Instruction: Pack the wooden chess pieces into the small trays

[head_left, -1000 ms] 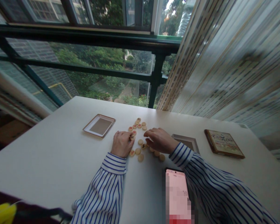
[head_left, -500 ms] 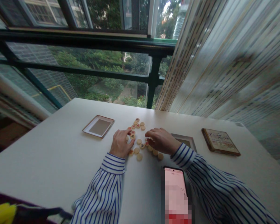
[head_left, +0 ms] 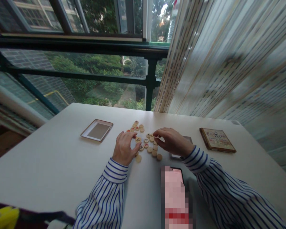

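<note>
Many discs [head_left: 146, 144] lie between left hand [head_left: 124, 149], fingers loosely open, and right hand [head_left: 173, 142], fingers pinched together.

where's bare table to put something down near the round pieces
Widest bare table lies left of the left hand, nearer than the tray. Another strip runs between the pieces and the far edge. Crowded: from the left hand to the right hand, and around the phone.

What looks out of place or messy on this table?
Nothing looks damaged or spilled. The round game pieces lie in a loose scatter between the left hand and right hand, some showing characters, others blank side up. The shallow tray and decorated box sit apart.
</note>
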`<state>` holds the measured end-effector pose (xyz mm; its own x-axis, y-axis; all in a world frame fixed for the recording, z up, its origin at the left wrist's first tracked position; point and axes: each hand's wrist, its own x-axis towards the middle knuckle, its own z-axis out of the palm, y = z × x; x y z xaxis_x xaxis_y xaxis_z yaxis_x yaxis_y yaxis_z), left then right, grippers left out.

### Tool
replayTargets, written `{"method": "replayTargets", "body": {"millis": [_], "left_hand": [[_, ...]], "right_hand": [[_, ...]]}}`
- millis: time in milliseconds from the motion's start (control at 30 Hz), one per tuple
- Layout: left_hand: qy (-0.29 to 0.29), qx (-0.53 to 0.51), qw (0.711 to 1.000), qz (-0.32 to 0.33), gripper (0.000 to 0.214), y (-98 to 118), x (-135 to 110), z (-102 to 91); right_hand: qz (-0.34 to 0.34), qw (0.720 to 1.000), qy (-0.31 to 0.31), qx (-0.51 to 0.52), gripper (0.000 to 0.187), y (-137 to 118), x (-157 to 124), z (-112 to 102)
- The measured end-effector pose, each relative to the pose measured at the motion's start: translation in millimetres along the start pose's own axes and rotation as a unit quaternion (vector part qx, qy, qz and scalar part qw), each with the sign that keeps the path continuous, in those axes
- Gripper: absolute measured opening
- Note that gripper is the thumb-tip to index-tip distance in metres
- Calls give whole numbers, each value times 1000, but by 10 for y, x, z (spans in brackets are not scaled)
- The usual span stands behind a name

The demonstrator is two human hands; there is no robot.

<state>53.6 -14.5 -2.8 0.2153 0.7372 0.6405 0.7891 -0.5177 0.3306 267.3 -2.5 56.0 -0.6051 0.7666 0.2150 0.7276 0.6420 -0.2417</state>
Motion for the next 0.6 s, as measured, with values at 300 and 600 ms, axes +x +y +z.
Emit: {"method": "replayTargets", "body": {"millis": [300, 600], "left_hand": [[-7, -10, 999, 42, 29, 286, 61, 40], [-21, -49, 996, 67, 31, 529, 97, 132]], "right_hand": [[10, 999, 36, 32, 13, 69, -220, -95], [37, 996, 44, 75, 11, 156, -450, -135]]}}
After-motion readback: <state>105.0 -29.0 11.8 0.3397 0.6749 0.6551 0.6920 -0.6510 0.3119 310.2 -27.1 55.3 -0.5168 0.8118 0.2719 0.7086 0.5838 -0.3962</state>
